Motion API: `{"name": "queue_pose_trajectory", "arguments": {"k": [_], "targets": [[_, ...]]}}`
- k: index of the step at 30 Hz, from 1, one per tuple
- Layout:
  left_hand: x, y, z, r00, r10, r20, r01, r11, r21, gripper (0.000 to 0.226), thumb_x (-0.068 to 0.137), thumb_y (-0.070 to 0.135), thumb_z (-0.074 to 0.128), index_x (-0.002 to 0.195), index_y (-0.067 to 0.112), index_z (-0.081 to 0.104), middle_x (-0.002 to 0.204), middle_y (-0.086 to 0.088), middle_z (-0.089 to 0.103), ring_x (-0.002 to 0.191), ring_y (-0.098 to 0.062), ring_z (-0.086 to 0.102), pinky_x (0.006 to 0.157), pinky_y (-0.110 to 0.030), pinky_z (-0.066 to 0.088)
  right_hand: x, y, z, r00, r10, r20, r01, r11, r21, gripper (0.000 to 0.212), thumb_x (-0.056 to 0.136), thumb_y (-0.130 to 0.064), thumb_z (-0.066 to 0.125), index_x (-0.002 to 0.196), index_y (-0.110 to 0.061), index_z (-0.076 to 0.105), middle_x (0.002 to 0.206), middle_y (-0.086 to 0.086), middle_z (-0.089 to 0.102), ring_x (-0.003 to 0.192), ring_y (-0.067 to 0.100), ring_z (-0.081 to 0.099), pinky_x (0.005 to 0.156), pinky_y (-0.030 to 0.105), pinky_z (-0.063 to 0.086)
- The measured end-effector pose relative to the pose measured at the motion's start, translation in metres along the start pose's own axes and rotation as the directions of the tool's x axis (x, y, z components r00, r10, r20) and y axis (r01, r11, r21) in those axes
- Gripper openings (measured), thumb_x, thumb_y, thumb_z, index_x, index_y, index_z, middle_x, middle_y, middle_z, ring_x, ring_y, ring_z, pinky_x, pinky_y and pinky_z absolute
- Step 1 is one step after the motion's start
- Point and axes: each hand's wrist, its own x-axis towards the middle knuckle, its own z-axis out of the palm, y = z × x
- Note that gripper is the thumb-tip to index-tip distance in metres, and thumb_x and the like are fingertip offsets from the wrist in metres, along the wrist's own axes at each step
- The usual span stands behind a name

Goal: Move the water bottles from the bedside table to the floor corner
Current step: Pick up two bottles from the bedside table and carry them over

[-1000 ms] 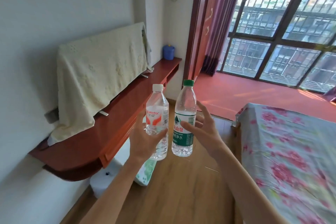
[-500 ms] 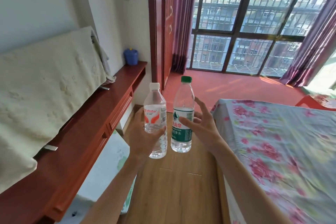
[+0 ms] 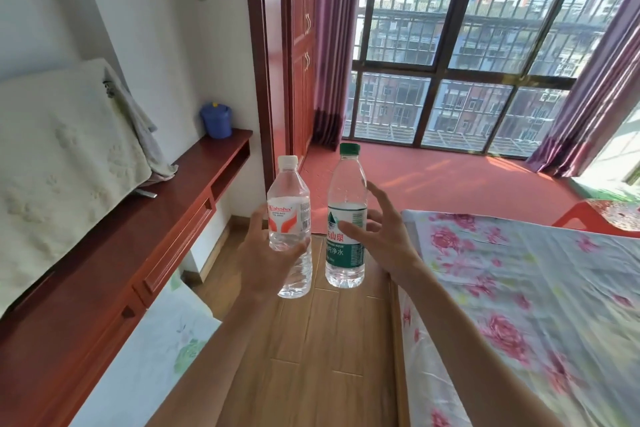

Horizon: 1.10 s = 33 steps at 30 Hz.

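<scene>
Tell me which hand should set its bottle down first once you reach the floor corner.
Left, probably. The left hand wraps the white-capped bottle firmly, on the wall side. The right hand holds the green-capped bottle with splayed fingers, beside the bed.

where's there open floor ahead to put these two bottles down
Bare wood floor runs between the red shelf unit and the bed. The red floor below the window is open too. The shelf top is crowded by a cloth-covered item and blue pot.

White walls (image 3: 156, 28), wooden floor (image 3: 311, 357), red shelf (image 3: 104, 274), barred sunlit window (image 3: 467, 45), purple curtains (image 3: 332, 45), floral bed (image 3: 536, 305)
</scene>
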Motion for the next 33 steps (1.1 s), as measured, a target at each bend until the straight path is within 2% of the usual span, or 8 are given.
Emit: {"name": "queue_pose_trajectory", "arguments": {"k": [5, 11, 14, 17, 20, 25, 28, 33], "targets": [[0.037, 0.006, 0.034, 1.000, 0.016, 0.011, -0.015, 1.000, -0.026, 0.080, 0.067, 0.033, 0.087, 0.134, 0.020, 0.044, 0.107, 0.007, 0.066, 0.082, -0.007, 0.068, 0.072, -0.028, 0.058, 0.040, 0.010, -0.027, 1.000, 0.004, -0.024, -0.003, 1.000, 0.031, 0.077, 0.081, -0.003, 0.075, 0.135, -0.040, 0.034, 0.095, -0.009, 0.071, 0.085, 0.007, 0.072, 0.069, 0.020, 0.058], [0.085, 0.003, 0.075, 0.998, 0.037, 0.051, -0.034, 0.997, -0.071, 0.076, 0.071, 0.027, 0.085, 0.134, 0.025, 0.043, 0.106, 0.014, 0.060, 0.084, 0.004, 0.063, 0.070, -0.013, 0.053, 0.090, 0.032, -0.046, 0.999, 0.024, -0.037, -0.023, 1.000, 0.015, 0.082, 0.081, -0.004, 0.076, 0.144, -0.033, 0.033, 0.096, -0.007, 0.072, 0.085, 0.010, 0.073, 0.070, 0.022, 0.058], [0.116, -0.002, 0.097, 0.995, 0.067, 0.078, -0.062, 0.996, -0.066, 0.076, 0.070, 0.023, 0.085, 0.133, 0.023, 0.043, 0.100, 0.022, 0.056, 0.082, 0.010, 0.058, 0.060, -0.002, 0.047, 0.121, 0.045, -0.053, 0.998, 0.033, -0.046, -0.034, 0.999, -0.007, 0.085, 0.080, -0.006, 0.077, 0.149, -0.027, 0.032, 0.098, -0.004, 0.071, 0.084, 0.010, 0.072, 0.070, 0.022, 0.058], [0.156, -0.009, 0.119, 0.992, 0.091, 0.090, -0.086, 0.995, -0.057, 0.080, 0.068, 0.027, 0.087, 0.134, 0.021, 0.043, 0.105, 0.014, 0.061, 0.089, -0.003, 0.064, 0.075, -0.017, 0.055, 0.160, 0.058, -0.061, 0.997, 0.043, -0.059, -0.044, 0.999, -0.016, 0.085, 0.080, -0.006, 0.078, 0.149, -0.027, 0.032, 0.098, -0.002, 0.071, 0.086, 0.012, 0.072, 0.069, 0.022, 0.058], [0.201, -0.018, 0.139, 0.992, 0.098, 0.084, -0.092, 0.993, -0.070, 0.080, 0.067, 0.027, 0.087, 0.134, 0.022, 0.043, 0.107, 0.011, 0.061, 0.089, -0.008, 0.066, 0.080, -0.029, 0.056, 0.204, 0.067, -0.067, 0.997, 0.040, -0.068, -0.042, 0.999, -0.032, 0.086, 0.080, -0.007, 0.078, 0.150, -0.027, 0.031, 0.100, -0.002, 0.072, 0.090, 0.016, 0.072, 0.073, 0.025, 0.059], [0.270, -0.023, 0.167, 0.987, 0.124, 0.098, -0.111, 0.985, -0.129, 0.081, 0.065, 0.039, 0.082, 0.134, 0.021, 0.044, 0.106, 0.018, 0.060, 0.082, 0.011, 0.060, 0.072, -0.009, 0.051, 0.278, 0.078, -0.071, 0.995, 0.037, -0.089, -0.039, 0.999, -0.025, 0.085, 0.081, -0.001, 0.075, 0.149, -0.024, 0.030, 0.097, -0.004, 0.071, 0.084, 0.007, 0.072, 0.067, 0.019, 0.057], [0.307, -0.029, 0.182, 0.983, 0.138, 0.120, -0.117, 0.978, -0.172, 0.081, 0.061, 0.055, 0.076, 0.130, 0.027, 0.044, 0.105, 0.016, 0.064, 0.084, 0.007, 0.066, 0.068, -0.008, 0.053, 0.315, 0.085, -0.071, 0.994, 0.042, -0.097, -0.044, 0.999, -0.014, 0.085, 0.080, -0.001, 0.076, 0.148, -0.024, 0.031, 0.091, -0.010, 0.071, 0.081, 0.003, 0.072, 0.064, 0.016, 0.055], [0.357, -0.038, 0.203, 0.983, 0.138, 0.122, -0.116, 0.978, -0.171, 0.079, 0.063, 0.050, 0.076, 0.130, 0.025, 0.043, 0.103, 0.019, 0.062, 0.081, 0.010, 0.064, 0.065, -0.004, 0.048, 0.367, 0.098, -0.075, 0.993, 0.042, -0.107, -0.044, 0.999, -0.010, 0.084, 0.079, -0.001, 0.077, 0.146, -0.026, 0.033, 0.089, -0.009, 0.071, 0.078, 0.004, 0.072, 0.062, 0.017, 0.055]]}}
